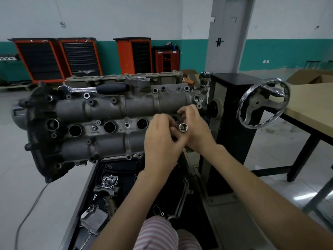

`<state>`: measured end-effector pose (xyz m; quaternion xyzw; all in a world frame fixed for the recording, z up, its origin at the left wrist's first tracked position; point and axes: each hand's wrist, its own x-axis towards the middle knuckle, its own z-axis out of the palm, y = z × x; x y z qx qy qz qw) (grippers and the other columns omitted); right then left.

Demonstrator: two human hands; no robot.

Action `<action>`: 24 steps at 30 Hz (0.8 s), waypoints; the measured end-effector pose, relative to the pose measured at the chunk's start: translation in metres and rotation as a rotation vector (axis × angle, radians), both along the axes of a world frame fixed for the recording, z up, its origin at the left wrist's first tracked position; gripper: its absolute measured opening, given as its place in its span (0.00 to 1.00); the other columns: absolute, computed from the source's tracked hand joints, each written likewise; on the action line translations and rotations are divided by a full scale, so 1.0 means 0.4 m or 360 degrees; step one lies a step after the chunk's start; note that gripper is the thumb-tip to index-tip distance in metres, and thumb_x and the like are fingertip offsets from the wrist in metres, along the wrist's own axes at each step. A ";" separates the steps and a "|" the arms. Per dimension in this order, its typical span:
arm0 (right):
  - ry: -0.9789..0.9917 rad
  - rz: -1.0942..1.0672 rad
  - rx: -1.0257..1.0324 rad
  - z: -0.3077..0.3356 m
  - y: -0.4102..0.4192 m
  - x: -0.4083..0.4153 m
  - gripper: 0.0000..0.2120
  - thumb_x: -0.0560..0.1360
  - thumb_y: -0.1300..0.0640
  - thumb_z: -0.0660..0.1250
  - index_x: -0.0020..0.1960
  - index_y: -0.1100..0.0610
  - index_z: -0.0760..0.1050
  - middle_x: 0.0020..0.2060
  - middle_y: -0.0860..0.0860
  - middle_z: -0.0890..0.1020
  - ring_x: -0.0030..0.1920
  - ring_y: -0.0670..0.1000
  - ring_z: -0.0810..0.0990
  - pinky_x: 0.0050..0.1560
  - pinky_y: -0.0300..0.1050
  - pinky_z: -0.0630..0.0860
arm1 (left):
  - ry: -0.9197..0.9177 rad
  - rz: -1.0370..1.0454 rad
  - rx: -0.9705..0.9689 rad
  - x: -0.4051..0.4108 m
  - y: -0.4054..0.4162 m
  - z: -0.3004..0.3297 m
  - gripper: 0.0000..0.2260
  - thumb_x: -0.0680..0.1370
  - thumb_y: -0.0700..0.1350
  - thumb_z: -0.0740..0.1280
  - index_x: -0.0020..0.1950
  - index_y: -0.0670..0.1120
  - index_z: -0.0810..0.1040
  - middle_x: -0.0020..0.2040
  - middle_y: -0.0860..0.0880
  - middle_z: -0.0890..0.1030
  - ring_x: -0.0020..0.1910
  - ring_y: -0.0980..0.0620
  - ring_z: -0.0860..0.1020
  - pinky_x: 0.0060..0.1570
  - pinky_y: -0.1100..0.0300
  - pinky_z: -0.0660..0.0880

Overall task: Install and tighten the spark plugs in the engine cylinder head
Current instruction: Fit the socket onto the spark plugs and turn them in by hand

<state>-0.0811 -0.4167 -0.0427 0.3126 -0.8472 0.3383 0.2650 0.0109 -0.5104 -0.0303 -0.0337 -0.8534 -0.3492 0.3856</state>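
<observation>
The grey cylinder head (108, 112) sits on its stand, three dark plug wells open in a row; the fourth well lies hidden behind both hands. The right hand (196, 130) grips a chrome socket (183, 127), open end up; the left hand (162, 139) pinches something beside it, perhaps a spark plug.

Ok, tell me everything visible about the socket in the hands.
The socket is a shiny silver metal tube, its open end facing the camera. The right hand grips it, while the left hand closes in beside it. It sits over the rightmost plug hole of the engine head; its lower part is hidden.
</observation>
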 end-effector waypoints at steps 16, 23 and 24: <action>0.0391 -0.0009 0.0546 0.029 0.002 -0.034 0.08 0.70 0.57 0.64 0.37 0.62 0.73 0.30 0.57 0.78 0.30 0.60 0.76 0.29 0.45 0.64 | -0.0289 0.0307 -0.0365 -0.038 0.012 0.000 0.15 0.75 0.57 0.61 0.44 0.47 0.62 0.41 0.52 0.69 0.39 0.50 0.69 0.34 0.58 0.62; 0.0488 0.0040 0.0428 0.028 0.005 -0.019 0.16 0.67 0.57 0.52 0.27 0.63 0.72 0.21 0.56 0.75 0.21 0.56 0.73 0.23 0.41 0.64 | -0.0064 0.0620 -0.0387 -0.037 0.021 0.019 0.21 0.76 0.58 0.62 0.29 0.45 0.74 0.26 0.48 0.74 0.27 0.46 0.69 0.25 0.65 0.49; 0.0478 0.0051 0.0421 0.031 0.006 -0.017 0.16 0.66 0.56 0.52 0.26 0.62 0.72 0.21 0.56 0.75 0.20 0.56 0.73 0.23 0.40 0.64 | -0.0026 0.0635 -0.0432 -0.035 0.023 0.021 0.19 0.76 0.55 0.65 0.30 0.44 0.74 0.27 0.46 0.76 0.28 0.44 0.71 0.26 0.65 0.48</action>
